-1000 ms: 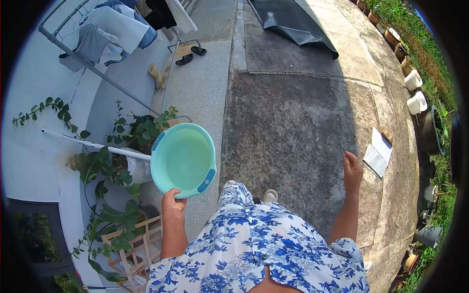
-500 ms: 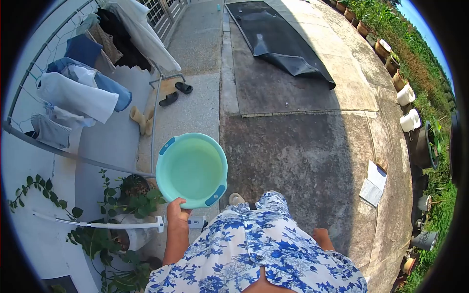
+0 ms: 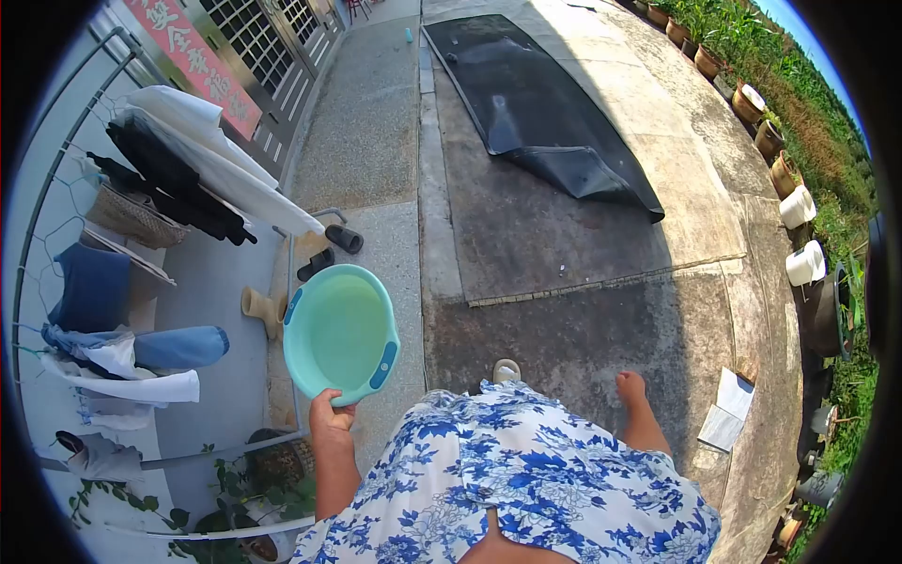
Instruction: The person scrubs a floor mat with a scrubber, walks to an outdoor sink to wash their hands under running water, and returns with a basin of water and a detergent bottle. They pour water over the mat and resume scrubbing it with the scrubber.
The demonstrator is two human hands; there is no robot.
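My left hand (image 3: 333,412) grips the near rim of a light green basin (image 3: 340,331), with the fingers wrapped under the edge. The basin has blue grips on its rim, and its open top faces up; whether it holds water, I cannot tell. On the right, my right hand (image 3: 631,383) hangs beside my body above the dark concrete, touching nothing; its fingers look curled in, but they are small and partly hidden. Just beyond the basin are dark slippers (image 3: 346,239) on the paving, with beige boots (image 3: 260,308) to its left.
Clothes hang on a metal rack (image 3: 287,273) along the left wall, above potted plants (image 3: 272,461). A black sheet (image 3: 526,94) lies ahead on the concrete. White papers (image 3: 727,412) lie to the right, near a row of pots (image 3: 797,207) beside greenery.
The view has moved forward, so the rack, slippers and black sheet appear nearer. My left hand still holds the basin. My right hand swung back, then forward again.
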